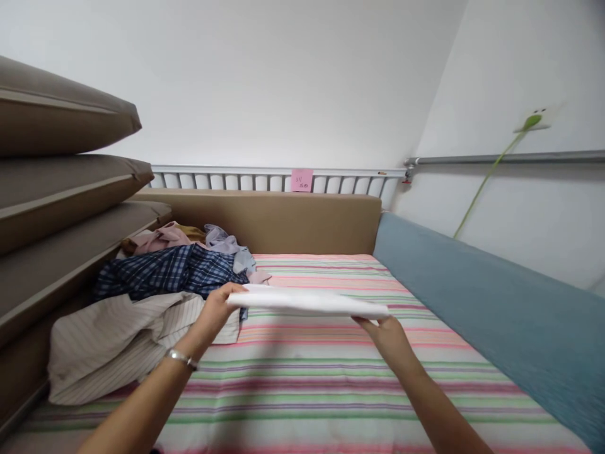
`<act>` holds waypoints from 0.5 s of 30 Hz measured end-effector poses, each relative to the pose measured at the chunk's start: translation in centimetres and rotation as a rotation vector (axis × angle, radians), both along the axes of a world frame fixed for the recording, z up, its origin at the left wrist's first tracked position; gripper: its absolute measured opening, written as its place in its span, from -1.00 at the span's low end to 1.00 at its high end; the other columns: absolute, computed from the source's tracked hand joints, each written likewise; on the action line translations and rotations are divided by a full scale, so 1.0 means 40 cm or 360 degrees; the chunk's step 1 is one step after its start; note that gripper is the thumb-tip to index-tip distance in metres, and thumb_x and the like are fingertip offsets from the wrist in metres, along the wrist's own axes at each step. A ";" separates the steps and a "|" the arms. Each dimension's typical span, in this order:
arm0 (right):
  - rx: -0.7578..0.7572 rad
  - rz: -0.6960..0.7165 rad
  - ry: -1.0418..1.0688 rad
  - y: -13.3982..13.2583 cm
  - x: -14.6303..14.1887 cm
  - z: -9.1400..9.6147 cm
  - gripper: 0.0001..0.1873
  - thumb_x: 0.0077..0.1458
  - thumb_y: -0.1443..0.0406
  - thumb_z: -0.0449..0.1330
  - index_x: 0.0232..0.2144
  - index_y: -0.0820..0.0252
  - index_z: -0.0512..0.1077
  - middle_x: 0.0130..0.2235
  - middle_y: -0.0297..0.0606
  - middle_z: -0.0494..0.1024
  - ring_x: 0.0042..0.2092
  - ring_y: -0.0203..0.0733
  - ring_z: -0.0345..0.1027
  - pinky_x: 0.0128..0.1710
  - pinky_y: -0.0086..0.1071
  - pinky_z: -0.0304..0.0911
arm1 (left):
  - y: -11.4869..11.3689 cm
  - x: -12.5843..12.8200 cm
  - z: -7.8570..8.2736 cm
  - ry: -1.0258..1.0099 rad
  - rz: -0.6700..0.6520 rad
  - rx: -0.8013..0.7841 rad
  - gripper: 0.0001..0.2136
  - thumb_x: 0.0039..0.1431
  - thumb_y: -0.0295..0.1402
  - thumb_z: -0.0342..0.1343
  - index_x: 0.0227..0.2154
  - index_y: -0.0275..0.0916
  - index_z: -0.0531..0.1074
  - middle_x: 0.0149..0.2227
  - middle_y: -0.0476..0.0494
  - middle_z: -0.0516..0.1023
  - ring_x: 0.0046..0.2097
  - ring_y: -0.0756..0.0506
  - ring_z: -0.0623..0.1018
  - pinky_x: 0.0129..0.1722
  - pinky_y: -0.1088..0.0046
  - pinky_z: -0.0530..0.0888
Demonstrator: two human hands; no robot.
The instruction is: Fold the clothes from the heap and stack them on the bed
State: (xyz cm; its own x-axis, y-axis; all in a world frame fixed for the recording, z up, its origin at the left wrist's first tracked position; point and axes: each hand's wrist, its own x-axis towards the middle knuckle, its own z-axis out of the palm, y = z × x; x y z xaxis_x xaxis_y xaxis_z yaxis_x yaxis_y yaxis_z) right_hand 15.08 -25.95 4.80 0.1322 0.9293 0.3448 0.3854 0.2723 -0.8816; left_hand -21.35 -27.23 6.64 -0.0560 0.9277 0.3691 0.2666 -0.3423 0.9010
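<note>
- Head view: white cloth [307, 301] was up in the air over the bed, between both hands, seen nearly edge-on as a flat, thin strip. Couldn't tell what kind of item it was.
- Left hand [220, 310]: fingers closed on the cloth's left end. Silver bracelet [181, 359] on that wrist.
- Right hand [387, 337]: gripping the right end, fingertips at the lower edge; exact finger spread partly hidden.
- Cloth ran roughly level, right end a little lower in view. Its left end overlapped the clothes pile in view.
- Under it: striped sheet [331, 384] in pink, green and white, with a soft shadow below the cloth.
- Left of the hands, loose heap: blue plaid shirt [174, 271], cream pinstriped garment [108, 347] in front of it, pink garment [161, 238] and lilac garment [220, 238] behind.
- Far left: stacked brown cushions [61, 129].
- Back edge: tan padded board [302, 222], white radiator [227, 181] behind it, pink note [302, 180] on the radiator.
- Right side: blue padded panel [472, 302]; green cord [486, 180] plugged into a wall socket [543, 118], crossing a grey pipe [548, 157].
</note>
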 end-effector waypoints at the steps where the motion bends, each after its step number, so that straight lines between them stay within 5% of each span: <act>1: 0.0095 0.0062 -0.0063 -0.012 0.000 -0.037 -0.68 -0.17 0.13 0.17 -0.37 0.20 0.52 -0.09 -0.08 0.52 0.00 0.03 0.33 0.04 -0.16 0.19 | -0.019 -0.011 -0.041 0.0143 0.0033 0.0080 -0.89 -0.14 -0.36 0.19 -0.48 -0.25 0.49 -0.24 -0.16 0.54 -0.15 -0.15 0.47 -0.07 0.31 0.34; 4: 0.0254 0.0318 -0.0430 -0.056 0.012 -0.219 -0.72 -0.11 0.14 0.11 -0.40 0.11 0.54 0.06 -0.10 0.41 0.10 -0.01 0.23 0.10 -0.14 0.14 | -0.092 -0.047 -0.228 0.0470 0.0100 0.0002 -0.94 -0.10 -0.43 0.12 -0.55 -0.21 0.50 -0.13 -0.21 0.52 -0.04 -0.18 0.44 0.01 0.26 0.31; 6: 0.0080 0.0395 -0.0612 -0.089 0.030 -0.343 -0.69 -0.07 0.15 0.05 -0.40 0.09 0.55 0.04 -0.08 0.43 0.08 0.00 0.27 0.06 -0.08 0.20 | -0.149 -0.076 -0.350 0.0614 0.0100 -0.0244 -0.90 -0.11 -0.47 0.11 -0.56 -0.19 0.52 -0.11 -0.22 0.53 0.00 -0.20 0.42 0.05 0.22 0.28; 8: -0.0111 0.0399 -0.0660 -0.120 0.053 -0.420 -0.62 -0.06 0.15 -0.01 -0.33 0.09 0.55 0.03 -0.08 0.44 0.08 0.00 0.27 0.07 -0.05 0.18 | -0.206 -0.105 -0.426 0.0629 0.0155 -0.0387 -0.84 -0.11 -0.48 0.08 -0.48 -0.17 0.54 -0.09 -0.19 0.53 0.03 -0.20 0.42 0.08 0.20 0.26; 11: -0.0397 0.0206 -0.0509 -0.159 0.075 -0.432 -0.59 -0.14 0.10 0.04 -0.29 0.10 0.53 -0.03 -0.14 0.49 0.06 0.02 0.30 0.09 -0.09 0.17 | -0.275 -0.127 -0.452 0.0326 0.0452 -0.0465 -0.81 -0.09 -0.41 0.06 -0.38 -0.20 0.52 -0.23 -0.17 0.57 -0.11 -0.16 0.50 -0.02 0.25 0.36; 15: -0.0918 -0.0038 0.0042 -0.211 0.056 -0.382 -0.51 -0.22 0.00 0.12 -0.25 0.12 0.45 -0.24 -0.17 0.58 -0.17 0.00 0.45 -0.22 -0.25 0.39 | -0.325 -0.081 -0.435 -0.0263 0.0564 -0.0871 -0.74 -0.19 -0.24 0.14 -0.39 -0.27 0.47 -0.54 -0.02 0.50 -0.53 -0.03 0.46 -0.51 0.45 0.39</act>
State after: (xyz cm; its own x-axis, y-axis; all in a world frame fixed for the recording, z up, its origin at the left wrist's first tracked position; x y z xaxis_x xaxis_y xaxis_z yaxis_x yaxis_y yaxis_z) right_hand 17.31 -34.38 -10.49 0.1569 0.9627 -0.2205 0.3614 -0.2637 -0.8943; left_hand -24.58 -40.23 -10.77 -0.4070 0.8937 -0.1889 0.1224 0.2583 0.9583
